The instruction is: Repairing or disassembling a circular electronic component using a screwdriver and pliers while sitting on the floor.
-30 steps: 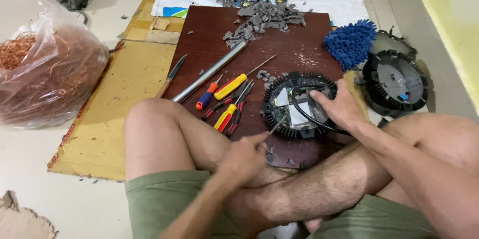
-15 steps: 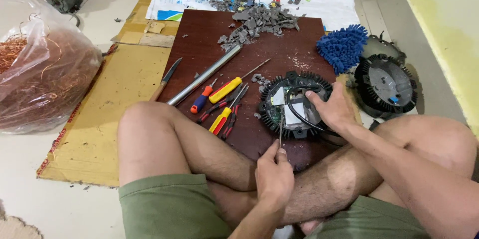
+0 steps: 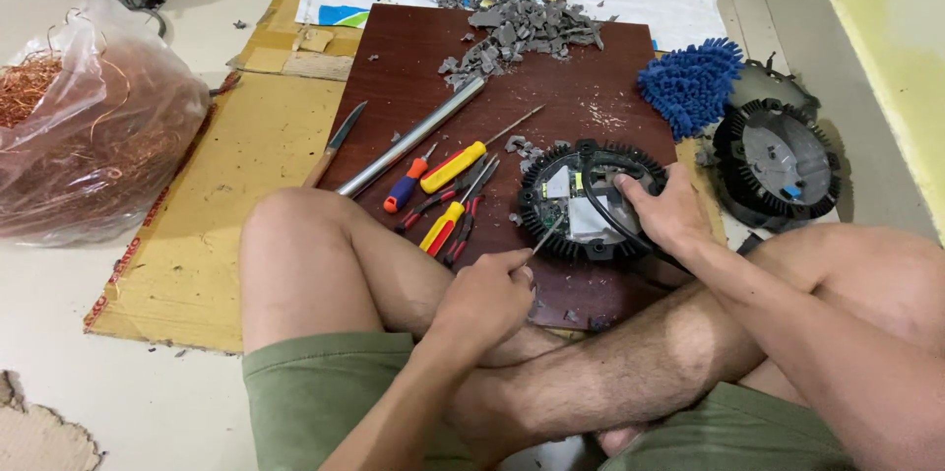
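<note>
I sit cross-legged at a dark brown board [image 3: 413, 67]. A round black finned housing [image 3: 591, 201] with a circuit board and a black cable inside lies on it. My right hand [image 3: 667, 210] presses on the housing's right side. My left hand [image 3: 484, 296] grips a thin metal tool [image 3: 547, 235] whose tip touches the housing's lower left edge.
Left of the housing lie a yellow screwdriver [image 3: 455, 166], a blue-and-red one [image 3: 406, 188], pliers [image 3: 448, 225], a metal pipe [image 3: 411, 136] and a knife [image 3: 337, 141]. Grey rubble [image 3: 522, 23] is piled at the board's far edge. A blue mop pad [image 3: 691, 85], second housing [image 3: 778, 161] and bag of copper wire [image 3: 89, 126] lie around.
My left hand rose from near my lap and moved forward, bringing the thin tool's tip to the housing's lower left edge. The right hand stayed on the housing.
</note>
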